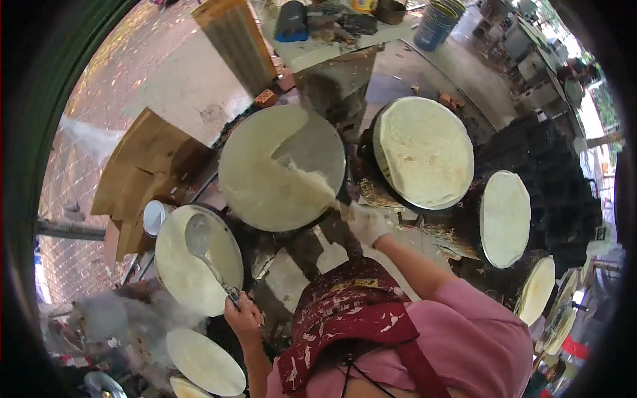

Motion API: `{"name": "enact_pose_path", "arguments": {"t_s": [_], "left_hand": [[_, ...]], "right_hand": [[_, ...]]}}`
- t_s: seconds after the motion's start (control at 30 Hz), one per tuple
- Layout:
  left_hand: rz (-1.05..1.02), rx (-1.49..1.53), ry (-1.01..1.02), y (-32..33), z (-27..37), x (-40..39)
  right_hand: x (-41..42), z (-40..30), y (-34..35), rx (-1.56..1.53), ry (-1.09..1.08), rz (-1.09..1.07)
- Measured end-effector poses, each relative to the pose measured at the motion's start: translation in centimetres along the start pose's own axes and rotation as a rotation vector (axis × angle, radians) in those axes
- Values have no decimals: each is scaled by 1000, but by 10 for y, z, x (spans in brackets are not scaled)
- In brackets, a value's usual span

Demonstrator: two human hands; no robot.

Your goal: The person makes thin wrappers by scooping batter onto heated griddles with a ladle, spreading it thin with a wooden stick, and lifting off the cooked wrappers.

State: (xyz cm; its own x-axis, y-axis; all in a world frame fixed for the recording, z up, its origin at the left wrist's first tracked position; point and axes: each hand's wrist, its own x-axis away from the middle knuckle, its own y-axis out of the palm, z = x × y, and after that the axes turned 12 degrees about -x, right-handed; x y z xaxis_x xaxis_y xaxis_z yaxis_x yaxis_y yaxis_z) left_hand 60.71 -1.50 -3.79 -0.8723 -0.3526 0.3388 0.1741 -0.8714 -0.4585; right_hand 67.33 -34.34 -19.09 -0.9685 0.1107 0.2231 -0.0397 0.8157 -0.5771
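My left hand [242, 314] is closed around the handle of a wide, round metal ladle [199, 235]. The ladle's head rests over a round pan [174, 258] coated with pale batter. My right hand [367, 225], in a whitish glove, is at the lower right rim of a large round griddle [321, 142]. Its fingers grip the end of a pale, ragged-edged strip [316, 183]; whether this is a brush or part of the sheet cannot be told. A thin layer of pale batter [254, 186] covers the griddle's left and lower parts, leaving grey metal at upper right.
A second griddle bears a thin flatbread [423, 149]. Further right stand another pale round [505, 219] and a stack of flatbreads [536, 293]. Cardboard [144, 174] and a white bucket [155, 219] are at left. Smoke or steam [144, 318] drifts at lower left, near another round [206, 362].
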Motion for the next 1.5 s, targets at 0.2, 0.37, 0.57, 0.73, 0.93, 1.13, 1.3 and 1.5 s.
{"name": "enact_pose_path", "arguments": {"t_s": [0.2,0.37,0.57,0.73,0.93,1.13,1.3,1.5], "left_hand": [[-13,-9,-60,35,18,4],[25,56,-88,48,22,21],[21,-6,-71,62,34,23],[33,-28,-117,61,31,21],[20,-69,-154,64,38,20],[22,-98,-161,73,50,27],[53,-58,-211,65,49,20],[-29,-18,-68,68,52,0]], "right_hand": [[-17,-40,-65,-54,-8,-102],[-17,19,-62,-109,-74,-211],[-104,-3,-76,36,-63,76],[-70,15,-66,11,-141,-69],[-173,-13,-73,313,-172,104],[-257,8,-31,-172,-212,73],[-134,-68,-64,-328,-571,-12],[-55,-25,-87,-1088,526,-238]]}}
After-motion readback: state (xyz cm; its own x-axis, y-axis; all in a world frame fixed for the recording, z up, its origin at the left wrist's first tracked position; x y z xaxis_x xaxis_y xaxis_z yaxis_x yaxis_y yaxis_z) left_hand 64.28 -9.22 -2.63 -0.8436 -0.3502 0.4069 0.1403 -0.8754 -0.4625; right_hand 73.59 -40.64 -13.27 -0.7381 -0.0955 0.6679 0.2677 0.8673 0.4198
